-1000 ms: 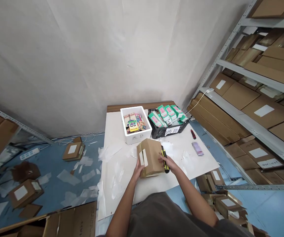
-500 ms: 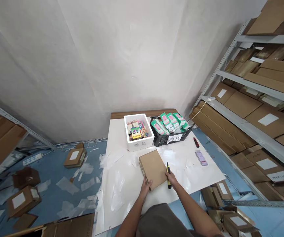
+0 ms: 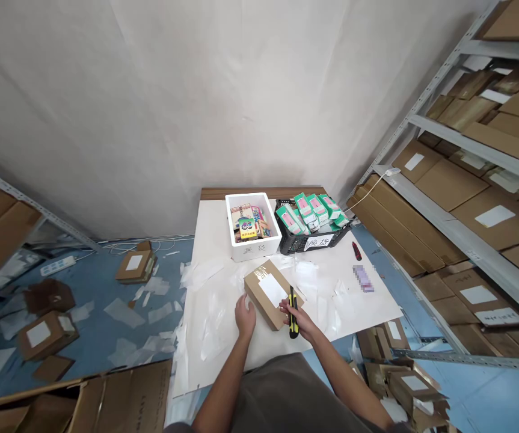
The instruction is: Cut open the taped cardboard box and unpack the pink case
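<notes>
A small brown cardboard box with a white label lies flat on the white table, label side up. My left hand rests against the box's near left corner with fingers curled on it. My right hand sits at the box's near right corner, closed around a yellow and black utility knife.
A white bin of small packs and a black crate of green boxes stand at the table's back. A red tool lies right. Plastic scraps litter table and blue floor. Shelves of cartons stand right.
The box was standing on edge, then lay plain side up; now its labelled face is up. Both hands shifted to its near corners, the knife staying in my right hand.
</notes>
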`<state>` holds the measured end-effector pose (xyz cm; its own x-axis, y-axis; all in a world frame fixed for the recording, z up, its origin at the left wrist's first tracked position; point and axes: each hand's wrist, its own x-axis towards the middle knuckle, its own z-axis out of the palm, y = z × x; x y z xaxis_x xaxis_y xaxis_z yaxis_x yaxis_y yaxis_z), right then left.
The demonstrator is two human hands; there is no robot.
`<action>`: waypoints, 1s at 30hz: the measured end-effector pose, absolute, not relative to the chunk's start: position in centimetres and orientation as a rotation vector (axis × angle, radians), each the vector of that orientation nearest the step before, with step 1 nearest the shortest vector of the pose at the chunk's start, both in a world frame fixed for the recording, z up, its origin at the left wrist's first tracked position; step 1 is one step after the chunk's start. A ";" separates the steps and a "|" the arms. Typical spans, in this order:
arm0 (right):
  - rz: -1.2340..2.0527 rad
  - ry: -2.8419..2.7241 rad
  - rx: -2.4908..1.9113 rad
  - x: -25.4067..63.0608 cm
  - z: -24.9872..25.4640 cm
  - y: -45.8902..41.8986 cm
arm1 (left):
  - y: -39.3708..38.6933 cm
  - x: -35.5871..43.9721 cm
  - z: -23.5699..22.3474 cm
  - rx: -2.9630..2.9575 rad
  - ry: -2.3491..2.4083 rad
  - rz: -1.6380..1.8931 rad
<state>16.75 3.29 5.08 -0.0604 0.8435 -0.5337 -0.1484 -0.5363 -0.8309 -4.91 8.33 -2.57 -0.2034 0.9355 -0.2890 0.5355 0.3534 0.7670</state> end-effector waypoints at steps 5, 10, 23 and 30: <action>1.613 -0.963 -1.705 17.3 4.5 5.4 | 14.4 -5.1 2.3 1.932 1.637 0.157; 1.104 -1.482 -1.929 16.2 5.6 10.5 | 16.0 -4.5 2.4 1.942 1.588 -0.056; 0.943 -1.943 -2.073 9.1 5.1 17.5 | 15.9 -5.2 1.9 1.999 1.520 -0.175; 0.840 -2.150 -2.128 9.5 6.9 17.4 | 15.8 -5.1 3.0 2.006 1.519 -0.226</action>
<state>9.49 17.41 6.88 -0.0807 0.9289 -0.3613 0.9278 -0.0624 -0.3678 -5.11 15.81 2.97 0.3287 0.8160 -0.4755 0.9189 -0.1601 0.3604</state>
